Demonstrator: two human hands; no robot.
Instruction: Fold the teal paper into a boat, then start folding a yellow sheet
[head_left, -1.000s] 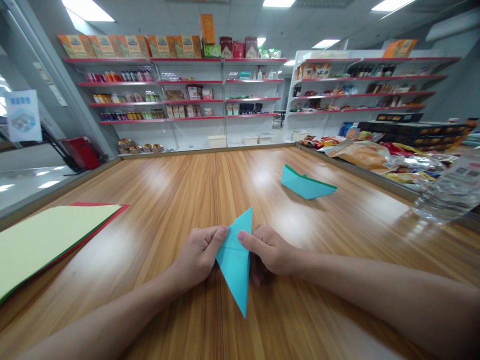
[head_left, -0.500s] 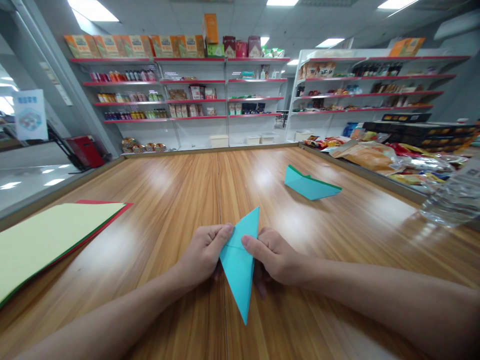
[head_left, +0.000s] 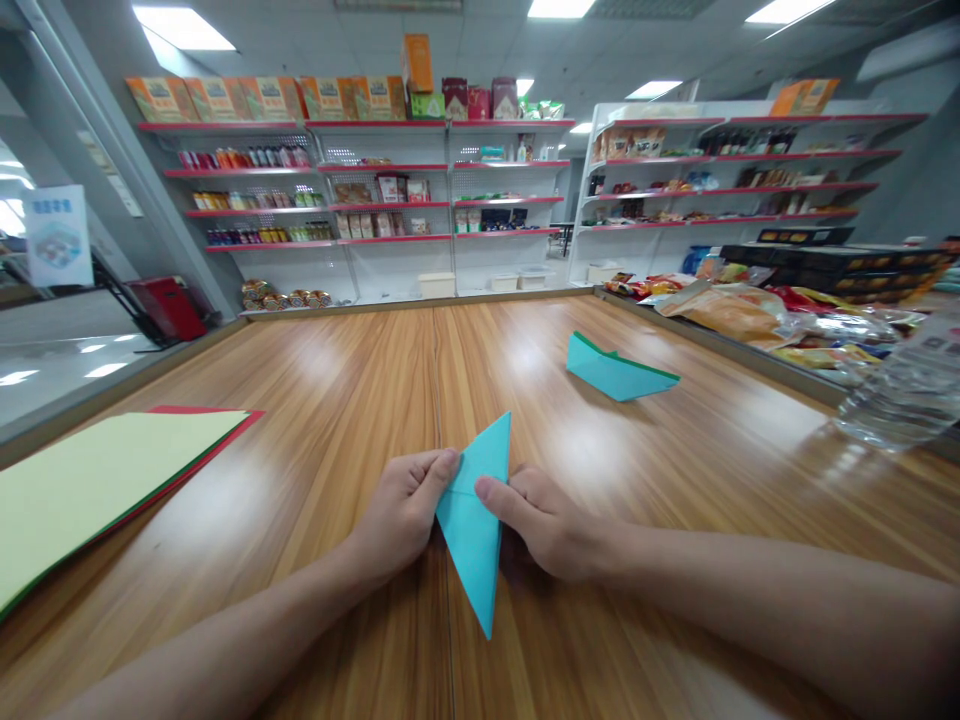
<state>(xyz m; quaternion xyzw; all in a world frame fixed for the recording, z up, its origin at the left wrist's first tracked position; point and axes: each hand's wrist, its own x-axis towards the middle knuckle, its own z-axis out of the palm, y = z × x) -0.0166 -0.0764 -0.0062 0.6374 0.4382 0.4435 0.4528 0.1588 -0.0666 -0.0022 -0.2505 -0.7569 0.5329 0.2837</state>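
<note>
Paper (head_left: pixel 475 530) between left hand (head_left: pixel 406 505) and right hand (head_left: pixel 546 525), both clamped on its sides.

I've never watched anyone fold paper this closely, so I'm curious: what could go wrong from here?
Both the left hand and right hand grip the folded blue paper, so pulling unevenly might tear or wrinkle it.

The right thumb lies across its face, and pressing hard there could leave an unwanted crease.

The blue-and-green folded paper sits loose on the table beyond the right hand, so a careless reach could knock it.
</note>
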